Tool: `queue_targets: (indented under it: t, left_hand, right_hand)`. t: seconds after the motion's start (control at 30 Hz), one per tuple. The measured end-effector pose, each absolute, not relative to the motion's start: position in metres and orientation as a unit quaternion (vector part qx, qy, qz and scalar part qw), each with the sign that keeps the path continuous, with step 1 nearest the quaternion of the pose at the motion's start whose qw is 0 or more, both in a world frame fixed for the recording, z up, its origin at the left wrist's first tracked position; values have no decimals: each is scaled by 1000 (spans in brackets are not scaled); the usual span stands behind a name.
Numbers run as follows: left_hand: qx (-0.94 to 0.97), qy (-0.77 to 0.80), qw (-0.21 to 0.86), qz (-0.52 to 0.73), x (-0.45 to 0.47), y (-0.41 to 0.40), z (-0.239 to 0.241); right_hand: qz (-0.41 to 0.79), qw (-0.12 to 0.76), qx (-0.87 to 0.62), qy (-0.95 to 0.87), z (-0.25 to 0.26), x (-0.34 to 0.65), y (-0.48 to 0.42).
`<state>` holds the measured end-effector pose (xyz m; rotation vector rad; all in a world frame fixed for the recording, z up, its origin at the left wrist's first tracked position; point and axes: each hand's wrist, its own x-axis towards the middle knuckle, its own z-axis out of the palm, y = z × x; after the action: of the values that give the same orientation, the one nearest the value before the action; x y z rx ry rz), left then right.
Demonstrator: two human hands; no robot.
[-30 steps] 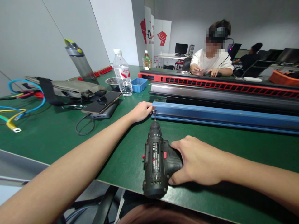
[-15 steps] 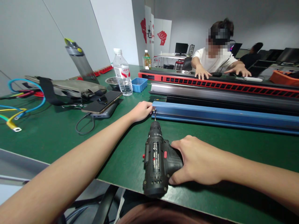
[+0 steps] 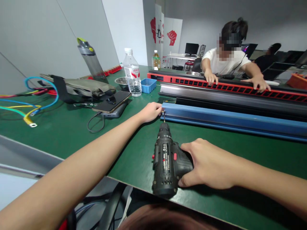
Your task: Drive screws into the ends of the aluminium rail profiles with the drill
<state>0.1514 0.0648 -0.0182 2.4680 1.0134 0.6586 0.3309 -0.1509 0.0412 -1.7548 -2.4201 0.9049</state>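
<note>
Blue rail (image 3: 233,120): keep your drill (image 3: 165,166) square to it. Right hand (image 3: 209,164) has fingers round the drill; left hand (image 3: 150,112) touches rail end, finger grip unclear.

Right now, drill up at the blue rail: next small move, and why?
Probably press the drill gently forward, left hand steady: the right hand grips it, and its bit points at the left end of the blue rail, where the left hand is.
</note>
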Motion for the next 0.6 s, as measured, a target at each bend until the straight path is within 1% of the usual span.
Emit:
queue_targets:
  t: [0.3, 0.6]
  left_hand:
    - [887, 340, 201, 240, 150, 66, -22]
    - [885, 334, 210, 246, 149, 67, -23]
  right_hand:
    - [305, -18, -565, -766, 49, 322, -151]
    - [317, -23, -565, -762, 50, 321, -153]
